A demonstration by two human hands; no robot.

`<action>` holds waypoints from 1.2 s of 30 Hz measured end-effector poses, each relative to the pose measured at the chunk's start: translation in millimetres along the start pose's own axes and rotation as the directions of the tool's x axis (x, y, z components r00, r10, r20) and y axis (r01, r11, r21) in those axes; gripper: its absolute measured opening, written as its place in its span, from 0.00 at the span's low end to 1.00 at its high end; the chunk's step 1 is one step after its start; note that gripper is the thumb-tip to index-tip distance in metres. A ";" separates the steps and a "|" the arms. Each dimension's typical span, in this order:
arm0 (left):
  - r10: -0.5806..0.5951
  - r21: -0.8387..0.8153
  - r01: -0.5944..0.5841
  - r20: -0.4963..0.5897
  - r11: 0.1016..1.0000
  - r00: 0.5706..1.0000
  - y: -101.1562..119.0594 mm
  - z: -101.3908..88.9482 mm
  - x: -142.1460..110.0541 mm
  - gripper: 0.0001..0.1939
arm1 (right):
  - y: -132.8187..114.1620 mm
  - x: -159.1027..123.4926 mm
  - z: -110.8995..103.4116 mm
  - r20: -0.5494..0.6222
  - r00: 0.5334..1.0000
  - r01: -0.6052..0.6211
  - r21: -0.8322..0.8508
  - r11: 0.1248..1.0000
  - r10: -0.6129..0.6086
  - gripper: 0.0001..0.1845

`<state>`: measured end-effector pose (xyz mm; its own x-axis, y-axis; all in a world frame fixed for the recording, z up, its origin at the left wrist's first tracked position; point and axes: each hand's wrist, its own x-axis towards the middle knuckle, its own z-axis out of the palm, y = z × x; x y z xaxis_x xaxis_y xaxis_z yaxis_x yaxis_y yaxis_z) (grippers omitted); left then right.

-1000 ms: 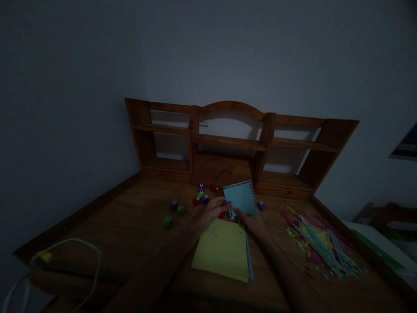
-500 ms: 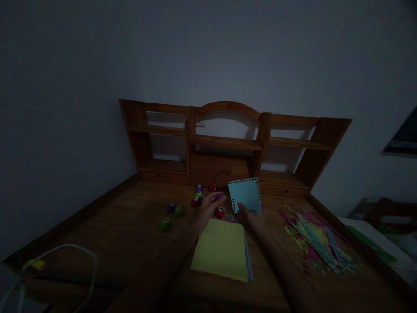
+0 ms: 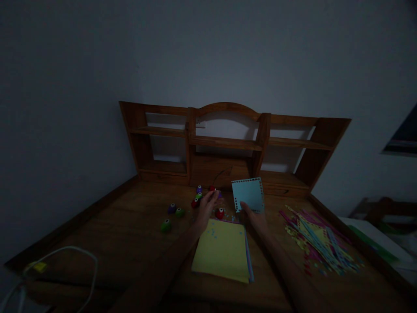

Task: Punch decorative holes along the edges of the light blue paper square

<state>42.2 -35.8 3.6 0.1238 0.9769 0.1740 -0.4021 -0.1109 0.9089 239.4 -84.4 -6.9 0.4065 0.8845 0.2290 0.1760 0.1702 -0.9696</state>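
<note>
My right hand [image 3: 256, 221] grips a light blue sheet of paper [image 3: 249, 194] by its lower edge, thumb on the front. Small holes run along the sheet's edges. Farther left, my left hand [image 3: 207, 208] has its fingertips closed at a purple craft punch [image 3: 219, 195], partly hidden by the fingers and dim. A red craft punch [image 3: 220, 213] stands on the desk between the hands. Below them lies a stack of coloured paper [image 3: 223, 252], yellow on top, with tiny blue cut-outs scattered on it.
More punches stand left of my left hand, among them a green one [image 3: 166, 225] and a purple one [image 3: 171, 208]. Paper strips [image 3: 317, 239] lie heaped at right. A wooden shelf unit [image 3: 224, 141] backs the desk; a white cable [image 3: 94, 269] loops at front left.
My left hand has moved slightly left and away with the purple craft punch. The blue sheet has shifted a little to the right in my right hand.
</note>
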 end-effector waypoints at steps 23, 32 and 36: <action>0.040 0.060 -0.037 -0.047 0.998 0.998 11.4 -6.9 8.9 0.24 | 0.9 6.0 -8.2 -0.139 0.990 0.024 -0.088 0.996 -0.036 0.36; 0.283 0.479 -0.384 0.271 0.789 0.920 -3.3 0.2 0.4 0.13 | -14.1 -3.4 -6.9 -0.145 0.988 0.050 -0.032 0.998 -0.054 0.28; 0.288 0.581 -0.482 0.397 0.656 0.871 -1.1 0.8 -3.9 0.11 | -11.6 -3.3 -2.9 -0.144 0.985 0.091 -0.023 0.996 -0.094 0.29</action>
<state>42.9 -39.6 2.1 0.3518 0.7470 0.5641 0.2040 -0.6493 0.7326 238.6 -90.6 3.8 0.5134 0.7926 0.3289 0.2329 0.2402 -0.9424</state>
